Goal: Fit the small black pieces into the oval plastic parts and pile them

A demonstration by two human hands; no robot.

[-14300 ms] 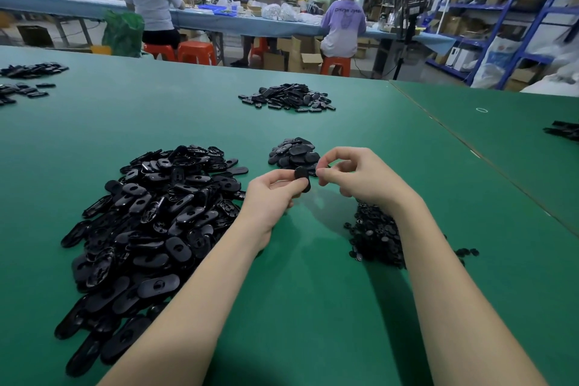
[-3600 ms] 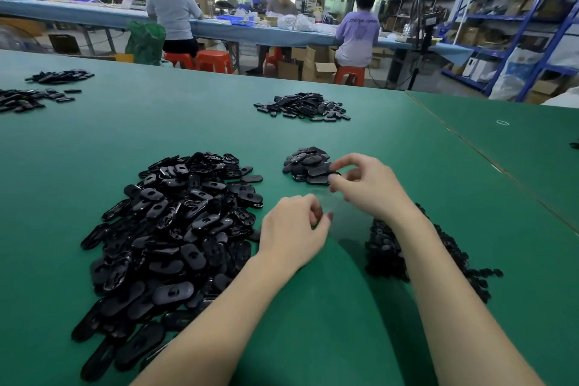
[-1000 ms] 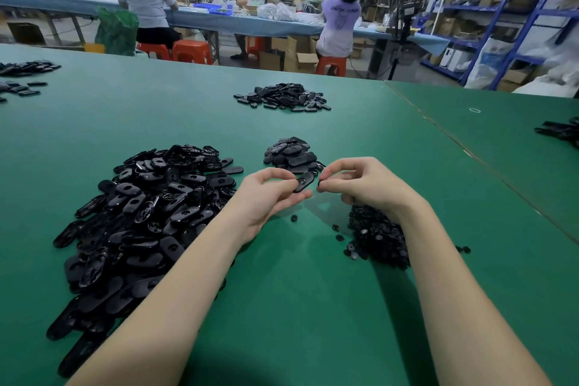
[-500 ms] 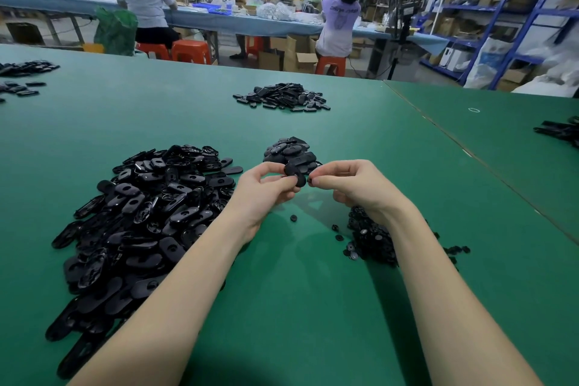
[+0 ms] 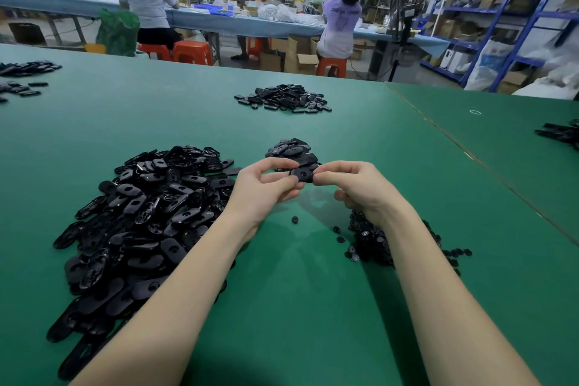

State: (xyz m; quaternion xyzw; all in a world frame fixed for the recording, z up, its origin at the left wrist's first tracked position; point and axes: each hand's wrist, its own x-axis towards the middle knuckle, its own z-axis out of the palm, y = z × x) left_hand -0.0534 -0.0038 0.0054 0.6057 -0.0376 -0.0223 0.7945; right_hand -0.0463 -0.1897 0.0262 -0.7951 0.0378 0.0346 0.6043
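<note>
While both hands pinch, oval part (image 5: 302, 173) lies crosswise

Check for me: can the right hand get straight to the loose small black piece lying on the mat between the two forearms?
Probably not right away: the right hand and left hand both grip an oval part. The loose piece lies uncovered on the mat just below them.

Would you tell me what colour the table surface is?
Green, seen in the head view: the table.
</note>
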